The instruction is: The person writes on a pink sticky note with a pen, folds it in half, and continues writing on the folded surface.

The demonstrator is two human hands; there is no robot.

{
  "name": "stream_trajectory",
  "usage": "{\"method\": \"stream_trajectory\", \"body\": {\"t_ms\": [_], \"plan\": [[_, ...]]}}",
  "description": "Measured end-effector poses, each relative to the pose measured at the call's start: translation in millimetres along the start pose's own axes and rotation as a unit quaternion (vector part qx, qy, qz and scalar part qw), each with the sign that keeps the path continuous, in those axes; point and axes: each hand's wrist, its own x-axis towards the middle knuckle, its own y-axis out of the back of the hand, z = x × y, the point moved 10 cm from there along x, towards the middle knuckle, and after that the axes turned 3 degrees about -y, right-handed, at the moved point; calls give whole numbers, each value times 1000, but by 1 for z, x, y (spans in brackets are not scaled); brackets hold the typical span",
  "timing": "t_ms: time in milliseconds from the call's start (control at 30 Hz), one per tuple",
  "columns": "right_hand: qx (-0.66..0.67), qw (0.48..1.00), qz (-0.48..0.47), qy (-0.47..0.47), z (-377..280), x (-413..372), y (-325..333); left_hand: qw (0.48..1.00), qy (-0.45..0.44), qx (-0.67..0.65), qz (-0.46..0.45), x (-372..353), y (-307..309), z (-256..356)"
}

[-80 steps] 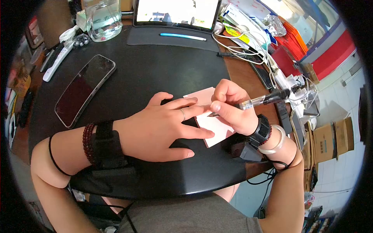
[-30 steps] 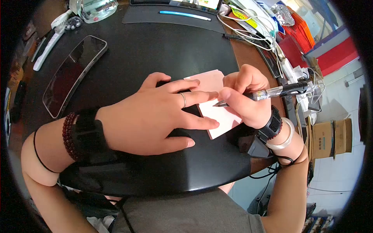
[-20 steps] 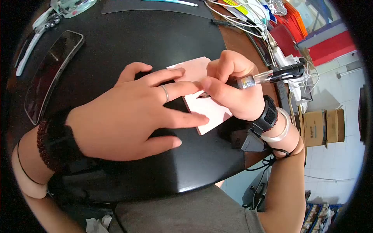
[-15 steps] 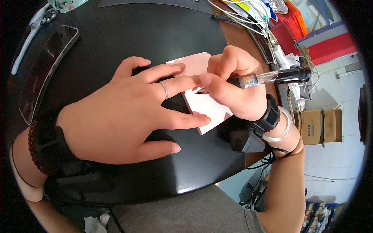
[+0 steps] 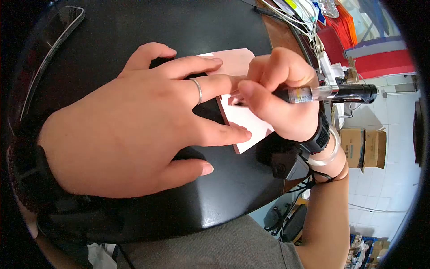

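A pale pink notepad [image 5: 251, 121] lies on the black table, partly covered by both hands. My left hand [image 5: 148, 112] rests palm down with its fingers spread, a ring on one finger; some fingertips press on the pad. In my right hand [image 5: 282, 98] a pen [image 5: 324, 93] is gripped between thumb and fingers, its dark capped end pointing right. The pen's tip is hidden behind my fingers, over the pad. Small dark marks, blurred, show on the paper beside my right thumb.
A phone [image 5: 53, 40] lies on the black table [image 5: 134, 22] at the upper left. White cables [image 5: 295, 20] and papers crowd the upper right edge. Below my right wrist sits a small black camera-like device [image 5: 289, 165]. Cardboard boxes [image 5: 363, 148] stand farther right.
The view has shifted a little, so both hands sit slightly differently in it and the phone appears higher. My right hand still grips the pen over the pad, and my left stays spread.
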Motion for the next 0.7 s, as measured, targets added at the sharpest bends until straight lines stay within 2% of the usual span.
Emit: {"method": "stream_trajectory", "body": {"t_ms": [33, 167, 333, 533, 600, 700], "plan": [[28, 999, 21, -31, 5, 0, 2, 1000, 1, 1, 1, 0, 0, -1], [20, 999, 24, -21, 3, 2, 3, 1000, -2, -19, 7, -1, 0, -2], [36, 997, 37, -55, 7, 1, 5, 1000, 4, -18, -3, 0, -1, -1], [14, 999, 34, -32, 6, 0, 7, 1000, 0, -18, 3, -1, -10, -6], [23, 998, 39, -35, 7, 0, 7, 977, -84, -107, 165, -8, 10, -3], [41, 998, 41, -36, 7, 0, 5, 977, -86, -110, 163, -10, 4, -4]]}}
